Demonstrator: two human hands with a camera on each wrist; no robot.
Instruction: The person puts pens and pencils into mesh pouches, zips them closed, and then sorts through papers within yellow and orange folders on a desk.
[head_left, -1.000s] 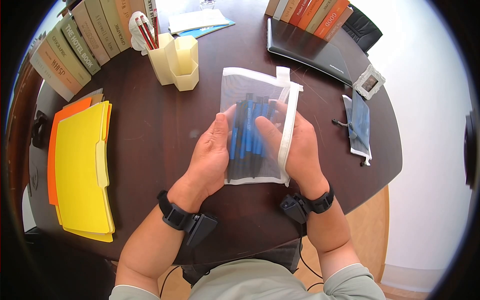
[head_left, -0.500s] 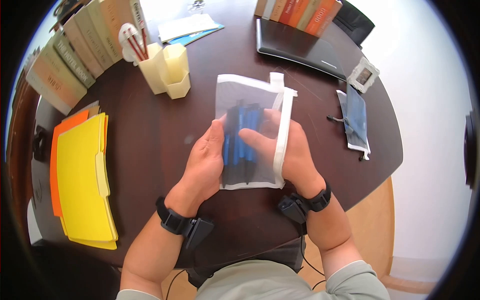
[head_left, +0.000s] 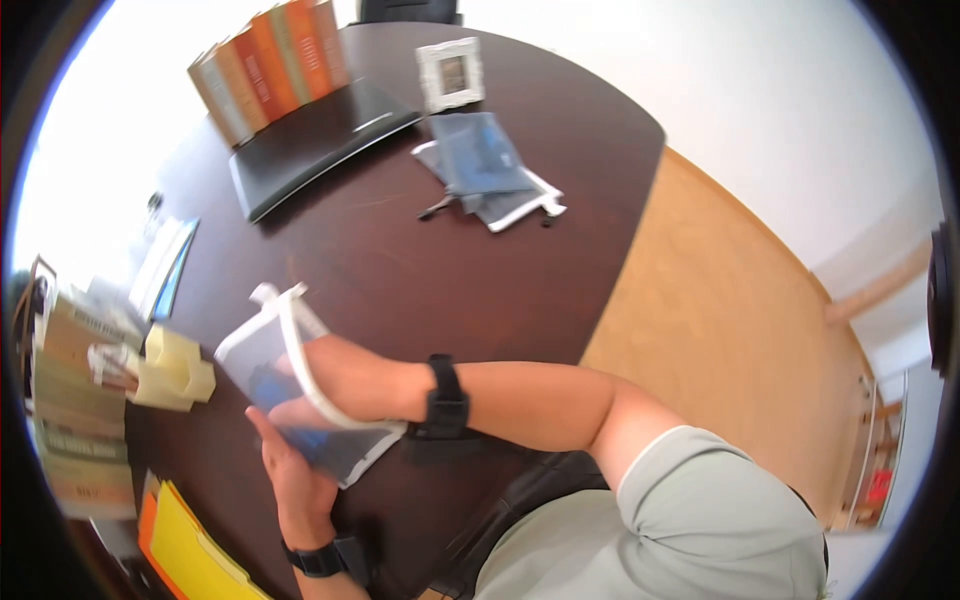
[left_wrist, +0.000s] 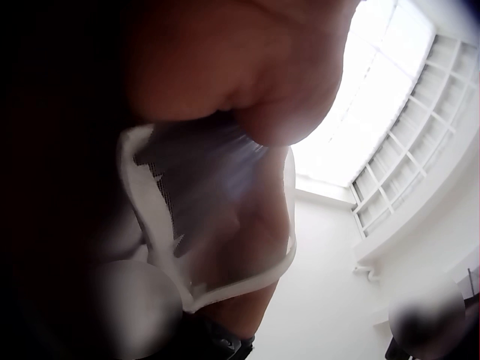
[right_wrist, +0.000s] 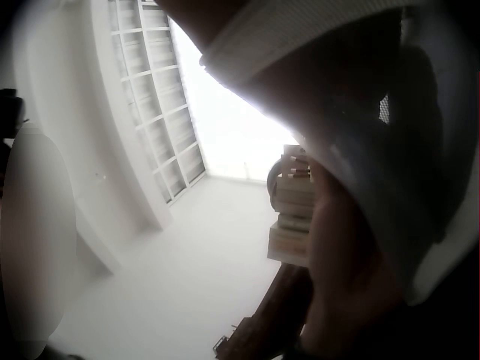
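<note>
A see-through mesh zip pouch [head_left: 237, 347] with white trim is tilted over the table in the head view. Blue and dark pens [head_left: 310, 440] show blurred through its mesh. My right hand [head_left: 345, 378] is inside the pouch through its zip opening, its thumb lying over the pens. From outside, my left hand [head_left: 290, 472] holds the lower left side of the pouch, thumb up and fingers hidden behind it. In the left wrist view, the white-edged opening [left_wrist: 247, 283] surrounds the right forearm. The right wrist view shows the mesh dark and close up.
Two more mesh pouches [head_left: 480, 155] lie overlapped near a white picture frame [head_left: 432, 80]. A closed laptop [head_left: 320, 150] lies before a row of books [head_left: 270, 70]. A pale yellow pen holder [head_left: 175, 370] and folders [head_left: 195, 550] are at left.
The head view has swung to the right, so the hands and pouch now appear at lower left. Right hand stays in the pouch and the left hand stays on its side.
</note>
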